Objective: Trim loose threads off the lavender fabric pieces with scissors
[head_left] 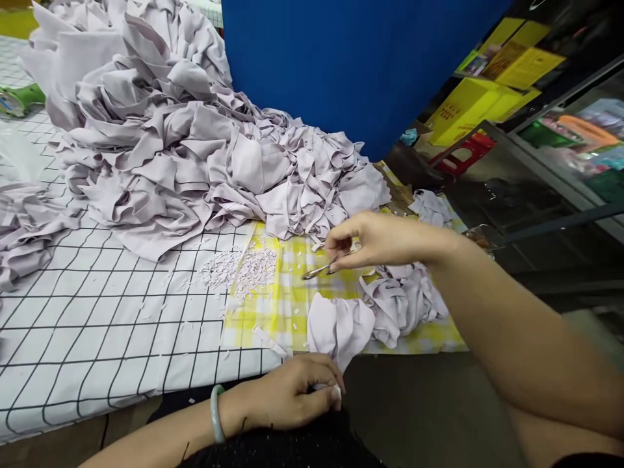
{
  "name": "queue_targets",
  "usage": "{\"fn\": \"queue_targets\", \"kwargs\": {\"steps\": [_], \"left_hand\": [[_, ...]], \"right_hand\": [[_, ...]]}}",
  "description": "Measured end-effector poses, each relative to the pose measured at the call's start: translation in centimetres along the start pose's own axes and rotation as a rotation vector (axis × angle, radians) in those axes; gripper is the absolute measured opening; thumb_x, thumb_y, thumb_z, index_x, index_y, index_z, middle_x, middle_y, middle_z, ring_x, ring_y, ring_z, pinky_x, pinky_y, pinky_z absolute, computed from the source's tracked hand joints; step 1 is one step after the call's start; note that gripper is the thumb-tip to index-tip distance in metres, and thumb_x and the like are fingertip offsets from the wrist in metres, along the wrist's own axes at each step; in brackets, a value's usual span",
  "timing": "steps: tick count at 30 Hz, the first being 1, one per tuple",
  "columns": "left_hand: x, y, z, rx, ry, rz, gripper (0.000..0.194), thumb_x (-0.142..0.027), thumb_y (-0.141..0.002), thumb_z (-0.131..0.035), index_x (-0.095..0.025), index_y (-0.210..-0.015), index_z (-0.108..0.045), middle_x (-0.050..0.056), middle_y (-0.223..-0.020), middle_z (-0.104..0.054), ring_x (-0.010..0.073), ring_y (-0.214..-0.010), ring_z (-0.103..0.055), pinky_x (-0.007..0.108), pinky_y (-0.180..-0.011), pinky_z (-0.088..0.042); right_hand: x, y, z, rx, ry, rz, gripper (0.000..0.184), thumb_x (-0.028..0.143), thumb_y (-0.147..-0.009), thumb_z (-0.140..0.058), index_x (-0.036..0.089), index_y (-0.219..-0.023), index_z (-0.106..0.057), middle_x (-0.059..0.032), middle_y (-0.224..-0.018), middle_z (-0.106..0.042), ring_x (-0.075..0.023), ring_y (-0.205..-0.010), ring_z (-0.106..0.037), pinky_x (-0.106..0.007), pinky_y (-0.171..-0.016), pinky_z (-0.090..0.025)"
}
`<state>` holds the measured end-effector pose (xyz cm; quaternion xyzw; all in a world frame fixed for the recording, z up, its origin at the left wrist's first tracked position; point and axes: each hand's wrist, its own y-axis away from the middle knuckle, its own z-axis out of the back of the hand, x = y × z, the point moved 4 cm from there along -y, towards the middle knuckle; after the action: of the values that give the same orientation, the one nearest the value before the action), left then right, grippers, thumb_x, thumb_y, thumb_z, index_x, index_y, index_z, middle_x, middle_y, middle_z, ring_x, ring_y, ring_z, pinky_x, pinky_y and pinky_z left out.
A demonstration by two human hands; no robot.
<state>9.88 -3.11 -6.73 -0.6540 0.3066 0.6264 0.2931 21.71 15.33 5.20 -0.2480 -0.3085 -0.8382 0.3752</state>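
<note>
My right hand (363, 240) is closed around small metal scissors (318, 271), held above the yellow checked cloth with the tips pointing left. Low in the view, at the table's front edge, my left hand (302, 390) pinches a bit of pale lilac fabric. A pale lilac fabric piece (340, 325) lies just above it and droops over the edge toward the fingers; whether it is the same piece I cannot tell. Beside it sits a crumpled bunch of the same fabric (402, 299), below my right wrist. Tiny fabric snippets (256, 268) are heaped left of the scissors.
A large heap of lilac fabric pieces (195, 130) covers the back of the table (112, 312). More fabric (29, 227) lies at the left, below a green-handled object (24, 99). Behind stands a blue panel (351, 65); yellow crates (472, 107) and a metal rack (550, 162) are at the right.
</note>
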Motion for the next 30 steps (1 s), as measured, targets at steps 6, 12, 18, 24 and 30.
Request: {"fn": "queue_targets", "kwargs": {"steps": [6,12,18,24,30], "left_hand": [[-0.8,-1.0,0.3,-0.003,0.036,-0.007,0.024,-0.023,-0.095,-0.051,-0.014,-0.077,-0.064,0.011,-0.097,-0.066,0.0182,-0.089,-0.064,0.031,-0.084,-0.052],[-1.8,-0.9,2.4,-0.062,0.122,-0.006,0.032,-0.032,-0.102,-0.047,-0.015,-0.087,-0.069,0.012,-0.105,-0.065,0.0196,-0.095,-0.063,0.035,-0.093,-0.05],[-0.4,0.4,5.0,-0.166,0.24,0.098,0.034,-0.039,-0.103,-0.05,-0.016,-0.091,-0.073,0.01,-0.108,-0.063,0.0189,-0.094,-0.059,0.032,-0.088,-0.049],[0.1,0.3,6.1,-0.267,0.361,0.159,0.035,-0.045,-0.099,-0.055,-0.017,-0.093,-0.076,0.01,-0.125,-0.056,0.0162,-0.089,-0.058,0.028,-0.074,-0.05],[-0.4,0.7,7.3,-0.399,0.299,0.074,0.03,-0.039,-0.099,-0.057,-0.02,-0.093,-0.08,0.01,-0.121,-0.06,0.0199,-0.103,-0.057,0.03,-0.085,-0.047]], "right_hand": [[-2.7,-4.7,-1.8,0.312,0.395,-0.299,0.026,0.007,-0.065,-0.078,0.021,-0.052,-0.059,0.0057,-0.047,-0.052,-0.0109,-0.046,-0.044,-0.028,-0.051,-0.033],[-4.2,-6.1,-5.4,0.285,0.374,-0.286,0.041,0.009,-0.06,-0.083,0.021,-0.098,-0.072,0.0,-0.084,-0.071,-0.0184,-0.073,-0.063,-0.026,-0.062,-0.042],[-8.0,-1.1,-7.4,-0.148,0.407,-0.248,0.022,0.003,-0.082,-0.058,0.016,-0.098,-0.067,-0.0094,-0.103,-0.068,-0.0226,-0.098,-0.063,-0.03,-0.085,-0.046],[-9.4,-1.1,-9.8,-0.314,0.425,-0.196,0.026,-0.003,-0.082,-0.052,0.015,-0.095,-0.067,-0.0125,-0.102,-0.066,-0.0256,-0.101,-0.06,-0.035,-0.089,-0.047],[-10.7,0.9,-8.2,-0.445,0.31,-0.083,0.024,0.0,-0.079,-0.054,0.02,-0.089,-0.065,-0.0074,-0.091,-0.069,-0.0233,-0.092,-0.063,-0.034,-0.085,-0.05]]}}
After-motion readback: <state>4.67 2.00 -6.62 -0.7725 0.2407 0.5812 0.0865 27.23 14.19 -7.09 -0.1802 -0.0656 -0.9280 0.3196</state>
